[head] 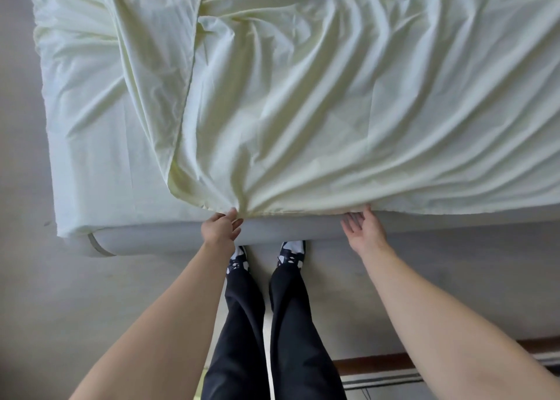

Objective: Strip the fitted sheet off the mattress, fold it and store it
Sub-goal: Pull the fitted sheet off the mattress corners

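Item: pale yellow-green fitted sheet (303,111), lying loose and heavily wrinkled across the top of the mattress (288,228), one part folded over itself along a long diagonal edge at the left, its near hem running along the mattress's front edge. Mattress: grey side wall showing below the hem, with a grey strap (97,245) crossing its near-left corner. Surroundings: grey floor (91,293); a dark wooden strip (372,364) lying at the lower right; the person's legs in dark trousers (266,324) and patterned socks standing just before the mattress, between the two arms. Left hand (222,228): reaching forward, fingers curling around and pinching a gathered bunch of the hem. Right hand (362,228): reaching forward with palm open and fingers spread, fingertips touching the hem's underside, gripping nothing.
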